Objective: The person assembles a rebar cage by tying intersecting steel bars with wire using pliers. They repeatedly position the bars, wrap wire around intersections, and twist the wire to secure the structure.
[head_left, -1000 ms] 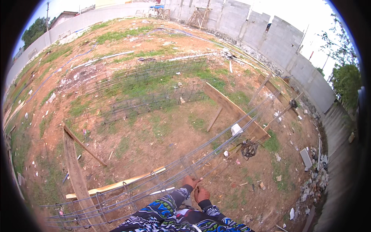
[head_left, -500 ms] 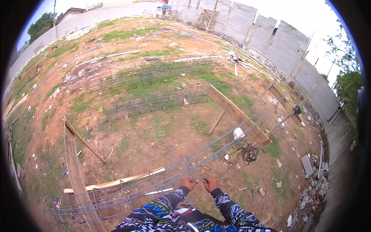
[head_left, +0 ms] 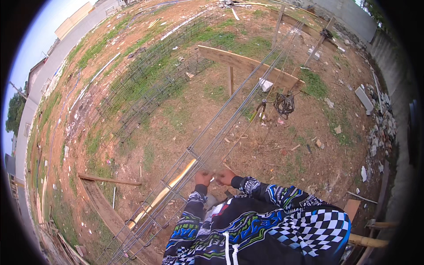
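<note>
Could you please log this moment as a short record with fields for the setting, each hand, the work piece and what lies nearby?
Setting: open dirt yard with grass patches
Left hand: on the long rebar cage, closed around a bar
Right hand: on the same cage, close beside the left; grip blurred
Rebar cage: runs diagonally across a wooden plank on posts
Nearby: coil of tie wire hanging by the cage; finished rebar cages lying on the grass; rubble along the wall
</note>
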`<state>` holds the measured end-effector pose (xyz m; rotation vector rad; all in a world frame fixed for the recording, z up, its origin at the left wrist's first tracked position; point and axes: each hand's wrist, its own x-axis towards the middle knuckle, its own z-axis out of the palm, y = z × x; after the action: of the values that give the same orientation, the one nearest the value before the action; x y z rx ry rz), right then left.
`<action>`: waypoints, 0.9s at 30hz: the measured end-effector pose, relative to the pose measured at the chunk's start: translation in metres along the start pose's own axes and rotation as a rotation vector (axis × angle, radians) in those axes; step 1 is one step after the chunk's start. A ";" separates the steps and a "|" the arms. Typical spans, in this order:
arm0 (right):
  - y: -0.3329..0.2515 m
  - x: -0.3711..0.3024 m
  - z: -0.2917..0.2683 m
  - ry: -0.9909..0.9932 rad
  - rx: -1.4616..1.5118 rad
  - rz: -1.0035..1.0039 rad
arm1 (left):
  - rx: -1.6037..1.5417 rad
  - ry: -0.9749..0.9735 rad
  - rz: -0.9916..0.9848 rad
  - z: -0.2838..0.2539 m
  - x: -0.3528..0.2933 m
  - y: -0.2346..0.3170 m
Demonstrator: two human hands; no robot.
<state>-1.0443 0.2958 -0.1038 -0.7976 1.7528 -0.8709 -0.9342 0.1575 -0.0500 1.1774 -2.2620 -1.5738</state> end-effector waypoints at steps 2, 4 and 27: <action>-0.033 -0.013 -0.011 -0.141 0.202 0.040 | 0.065 0.036 -0.026 -0.009 -0.002 -0.004; -0.050 -0.024 -0.035 -0.358 0.655 0.283 | 0.080 0.042 0.002 -0.006 -0.005 -0.001; -0.103 -0.066 -0.411 0.727 -0.673 -0.262 | 0.108 0.037 -0.053 -0.020 -0.011 0.009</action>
<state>-1.4008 0.3768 0.1207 -1.2681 2.7027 -0.7909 -0.9211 0.1517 -0.0300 1.2918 -2.3368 -1.4516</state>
